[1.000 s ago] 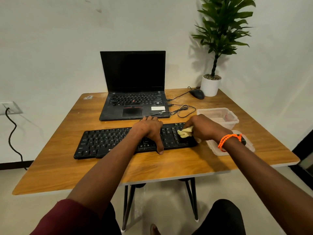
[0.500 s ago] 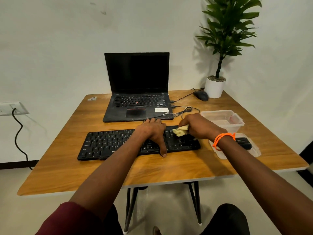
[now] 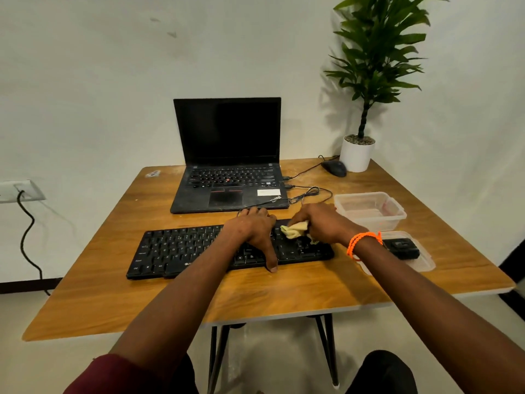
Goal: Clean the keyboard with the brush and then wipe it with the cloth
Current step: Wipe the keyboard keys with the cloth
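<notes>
**Cloth on the right end of the keyboard**

We see the flat black plastic keyboard (image 3: 199, 251) lying across the middle of the square wooden table (image 3: 255, 302), with a broad strip of bare wood between it and the near edge and more open wood to its left. Our right hand (image 3: 324, 223) has its fingers curled round a crumpled pale yellow cloth (image 3: 294, 230), pressing it on the keys at the keyboard's right end. Our left hand (image 3: 252, 231) lies flat on the keys just beside it, fingers straight over the far edge and thumb reaching down past the near edge onto the wood. Right of the keyboard, close to the table's right edge, stands a clear plastic tub (image 3: 372, 209), and nearer to us a clear plastic lid (image 3: 423, 263) bearing a small black object (image 3: 400, 247) that we cannot make out; our right wrist hides part of the lid. Behind the keyboard sits an open black laptop (image 3: 227, 166). Much of the cloth is hidden under the right hand
</notes>
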